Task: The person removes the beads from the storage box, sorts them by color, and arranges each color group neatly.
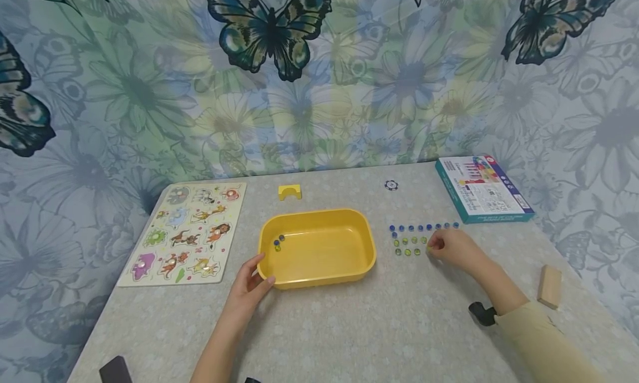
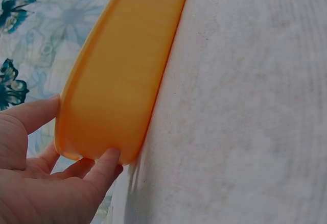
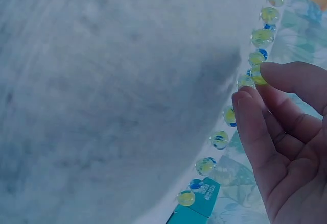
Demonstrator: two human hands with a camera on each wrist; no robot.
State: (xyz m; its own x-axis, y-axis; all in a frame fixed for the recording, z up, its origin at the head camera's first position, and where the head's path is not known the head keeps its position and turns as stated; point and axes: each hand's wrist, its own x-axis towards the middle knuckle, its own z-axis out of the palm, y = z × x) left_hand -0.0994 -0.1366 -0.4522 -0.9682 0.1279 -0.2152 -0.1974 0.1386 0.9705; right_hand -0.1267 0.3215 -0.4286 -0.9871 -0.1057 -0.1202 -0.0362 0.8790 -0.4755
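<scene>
My left hand (image 1: 246, 287) grips the front left corner of a yellow plastic tub (image 1: 319, 282), its fingers spread along the rim and outer wall. Two blue marbles and a green one (image 1: 278, 248) lie inside the tub near its left end. To the tub's right, my right hand (image 1: 456, 251) is over the end of some rows of glass marbles. In the right wrist view a clear yellow-green marble (image 3: 259, 74) is pinched at my fingertips. Blue marbles (image 1: 420, 228) form the back row, and green marbles (image 1: 407, 252) lie in shorter rows in front.
An animal puzzle board (image 1: 232, 261) lies at the left, and a yellow arch block (image 1: 289, 192) stands behind the tub. A poker chip (image 1: 391, 185) and a teal-edged box (image 1: 484, 192) are at the back right. A wooden block (image 1: 549, 286) lies right; a dark object (image 1: 115, 369) is front left.
</scene>
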